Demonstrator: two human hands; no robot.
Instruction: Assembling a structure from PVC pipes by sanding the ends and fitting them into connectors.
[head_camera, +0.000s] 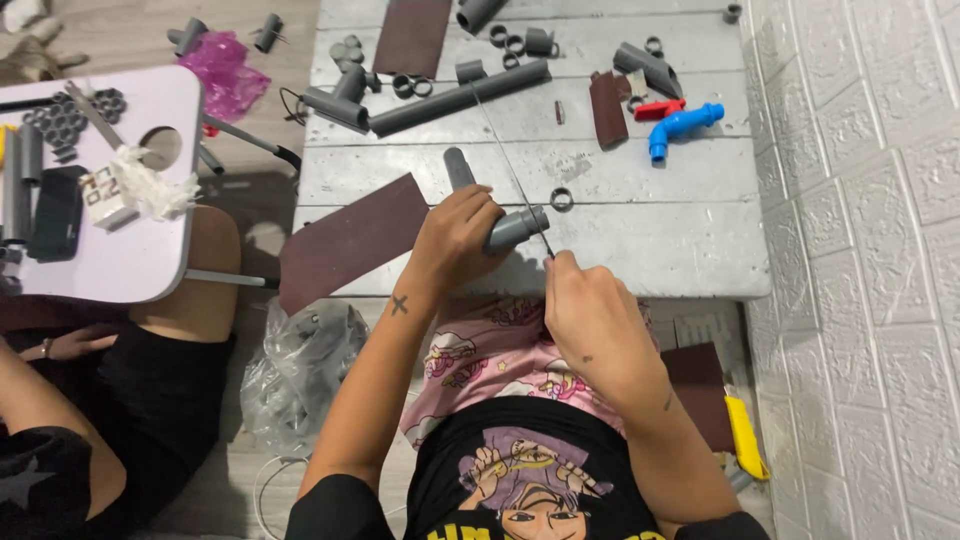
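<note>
My left hand grips a grey plastic pipe fitting, pressing it against the grey table near the front edge. A short grey pipe stub sticks out beyond my fingers. My right hand holds the near end of a thin metal saw blade, which runs diagonally away across the fitting's open end. A small grey ring lies just past the fitting.
A brown sandpaper sheet hangs off the table's left edge. Further back lie a long grey pipe, several grey rings and elbows, and a blue tap. Another person sits at left by a small lilac table. A white wall stands at right.
</note>
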